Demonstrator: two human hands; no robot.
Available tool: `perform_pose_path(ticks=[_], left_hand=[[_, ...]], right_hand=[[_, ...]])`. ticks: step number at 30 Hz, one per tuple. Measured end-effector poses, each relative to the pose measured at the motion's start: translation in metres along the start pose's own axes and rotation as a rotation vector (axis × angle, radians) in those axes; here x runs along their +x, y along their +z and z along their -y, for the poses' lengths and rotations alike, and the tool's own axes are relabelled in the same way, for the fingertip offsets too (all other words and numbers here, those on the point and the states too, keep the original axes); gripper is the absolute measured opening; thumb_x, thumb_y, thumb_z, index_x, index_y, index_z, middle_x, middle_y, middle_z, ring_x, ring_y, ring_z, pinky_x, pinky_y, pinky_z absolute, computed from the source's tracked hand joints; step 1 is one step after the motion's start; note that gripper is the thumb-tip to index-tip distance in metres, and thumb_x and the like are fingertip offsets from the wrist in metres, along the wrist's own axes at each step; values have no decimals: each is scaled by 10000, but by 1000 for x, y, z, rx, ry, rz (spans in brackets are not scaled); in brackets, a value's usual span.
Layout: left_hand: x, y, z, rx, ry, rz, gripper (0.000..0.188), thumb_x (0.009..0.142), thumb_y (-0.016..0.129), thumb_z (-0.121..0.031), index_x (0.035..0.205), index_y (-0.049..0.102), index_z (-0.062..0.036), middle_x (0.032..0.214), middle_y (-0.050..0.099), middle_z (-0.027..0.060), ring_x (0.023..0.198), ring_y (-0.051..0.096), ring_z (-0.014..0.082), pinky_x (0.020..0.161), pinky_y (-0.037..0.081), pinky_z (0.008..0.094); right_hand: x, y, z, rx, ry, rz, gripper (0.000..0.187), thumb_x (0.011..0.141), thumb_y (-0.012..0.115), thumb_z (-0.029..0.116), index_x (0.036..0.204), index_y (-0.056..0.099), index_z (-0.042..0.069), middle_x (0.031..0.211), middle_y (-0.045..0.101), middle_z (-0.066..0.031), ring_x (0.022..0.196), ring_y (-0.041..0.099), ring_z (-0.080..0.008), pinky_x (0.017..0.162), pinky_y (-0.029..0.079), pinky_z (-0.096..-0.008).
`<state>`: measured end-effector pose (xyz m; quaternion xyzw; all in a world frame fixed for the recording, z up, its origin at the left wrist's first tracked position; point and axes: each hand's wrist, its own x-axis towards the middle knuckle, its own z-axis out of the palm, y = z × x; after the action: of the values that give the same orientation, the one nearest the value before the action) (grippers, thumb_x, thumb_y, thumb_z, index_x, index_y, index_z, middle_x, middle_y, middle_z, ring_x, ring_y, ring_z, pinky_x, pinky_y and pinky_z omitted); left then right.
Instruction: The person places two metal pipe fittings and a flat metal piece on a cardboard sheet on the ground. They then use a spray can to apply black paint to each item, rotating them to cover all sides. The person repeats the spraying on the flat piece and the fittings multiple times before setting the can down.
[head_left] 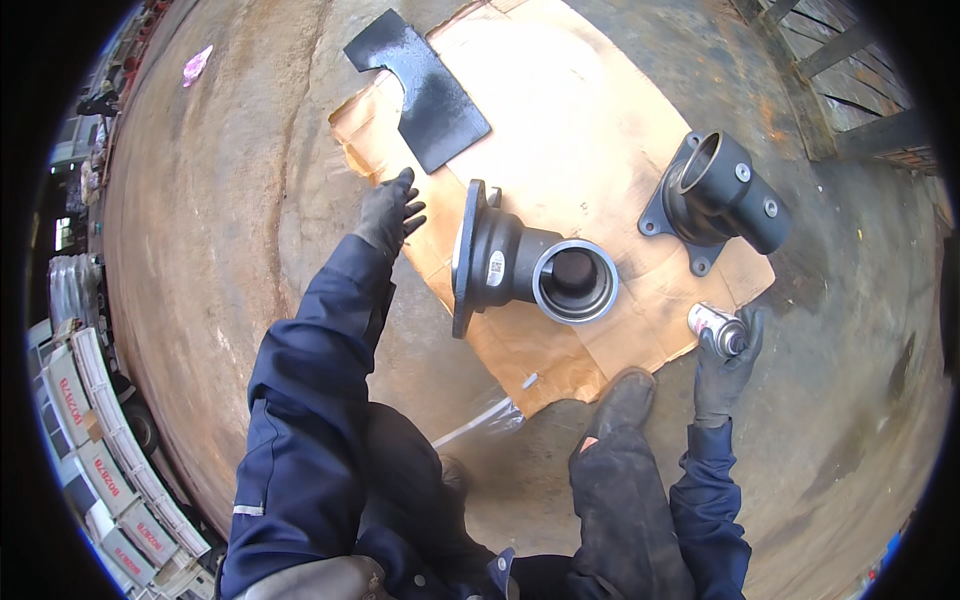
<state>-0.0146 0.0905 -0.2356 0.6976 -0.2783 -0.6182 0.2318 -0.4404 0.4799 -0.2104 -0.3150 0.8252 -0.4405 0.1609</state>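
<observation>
My right hand [727, 370], in a dark glove, is closed around a spray can [716, 322] with a white and pink body, near the cardboard's right edge. My left hand [388, 215], gloved too, reaches forward with its fingers apart and holds nothing. Just right of it a black flanged pipe elbow [515, 262] rests on the cardboard, its round machined opening facing up. A second black flanged pipe fitting [722, 195] stands farther right. Beyond my left hand lies a flat black metal plate [420, 90] with a curved cutout.
Brown cardboard [640, 110] lies under the parts on a stained concrete floor [220, 220]. My boot [625, 400] touches its near edge. Clear plastic [505, 415] lies by the front corner. A truck [95, 440] is at far left; a metal frame [850, 60] stands at upper right.
</observation>
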Motion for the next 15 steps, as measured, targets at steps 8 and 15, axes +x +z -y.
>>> perform_pose_path(ticks=[8,15], left_hand=[[-83,2,31,-10,-167,372,758,1086,582,-621,1501,521,10,1367,671,164,1134,674,235,1007,567,387],[-87,21,24,-58,-205,792,978,1060,444,-778,1512,526,85,1390,696,178,1191,702,254,1079,558,409]], right_hand=[[-22,-26,26,-113,-83,15,973,906,863,244,1659,319,-44,1619,444,-255,1508,469,-391,1266,377,-497],[-52,-4,84,271,-31,327,714,983,790,309,1522,492,-53,1485,576,-231,1457,525,-368,1231,409,-496]])
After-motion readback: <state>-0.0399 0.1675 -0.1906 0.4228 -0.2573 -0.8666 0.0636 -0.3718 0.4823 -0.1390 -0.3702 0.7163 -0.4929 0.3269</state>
